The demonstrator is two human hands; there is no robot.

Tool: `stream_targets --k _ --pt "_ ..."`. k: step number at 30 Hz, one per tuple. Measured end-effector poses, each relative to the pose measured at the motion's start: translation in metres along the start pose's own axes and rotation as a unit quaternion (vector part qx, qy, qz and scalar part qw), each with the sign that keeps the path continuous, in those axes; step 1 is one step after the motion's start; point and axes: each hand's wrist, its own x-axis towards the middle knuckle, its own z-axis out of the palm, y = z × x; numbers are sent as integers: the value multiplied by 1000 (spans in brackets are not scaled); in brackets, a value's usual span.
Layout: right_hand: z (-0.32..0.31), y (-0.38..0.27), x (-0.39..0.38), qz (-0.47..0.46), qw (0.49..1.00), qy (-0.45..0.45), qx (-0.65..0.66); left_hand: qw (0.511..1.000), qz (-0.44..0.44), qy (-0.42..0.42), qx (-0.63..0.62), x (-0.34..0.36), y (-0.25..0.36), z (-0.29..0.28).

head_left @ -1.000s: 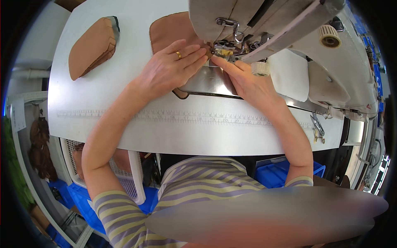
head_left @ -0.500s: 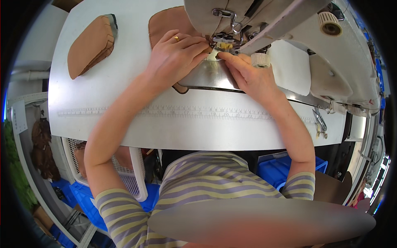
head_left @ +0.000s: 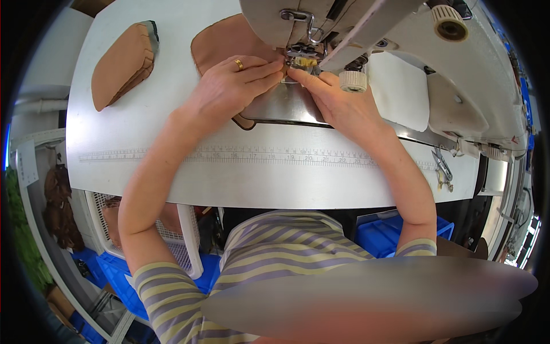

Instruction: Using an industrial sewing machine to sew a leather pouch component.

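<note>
A flat brown leather-like piece [head_left: 232, 41] with a stitched-looking edge lies under the head of a sewing machine [head_left: 395, 34]. My left hand [head_left: 232, 83], a gold ring on one finger, rests on its near part with fingers close together, fingertips holding it beside the presser foot [head_left: 303, 54]. My right hand [head_left: 344, 103] is on the foot's other side, its index fingertip pressed at the work by the foot and its other fingers curled under. A dark-edged brown corner [head_left: 244, 122] shows below my left hand. The needle point and the material under my fingertips are hidden.
A stack of brown pieces [head_left: 123, 66] lies at the table's left. A ruler scale [head_left: 258, 155] runs along the near tabletop [head_left: 258, 186]. Small thread snips [head_left: 442, 163] lie at the right. Below the edge are a white basket [head_left: 192, 241] and blue bins [head_left: 378, 235].
The machine and brown piece appear farther left as the view shifts slightly. My left hand has come a little nearer and lower on the piece; my right fingertip stays beside the foot.
</note>
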Motion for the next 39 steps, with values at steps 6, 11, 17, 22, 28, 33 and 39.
stream_targets --k 6,11,17,22,28,33,39 --pt "-1 -2 1 10 999 -21 -29 999 39 14 15 -1 -5 0" --pt "3 1 -1 -3 999 14 -30 998 45 29 37 0 -4 1" --pt "8 7 -2 -27 998 58 1 998 41 31 45 0 -6 4" --pt "9 7 -5 -9 999 51 13 995 46 20 83 -1 -1 8" --pt "5 8 -4 -18 998 62 16 992 7 -20 122 1 25 8" --pt "4 10 -4 -36 996 74 17 977 -38 -22 208 11 49 18" --pt "8 14 -8 -24 998 54 28 975 -40 -32 216 9 49 23"
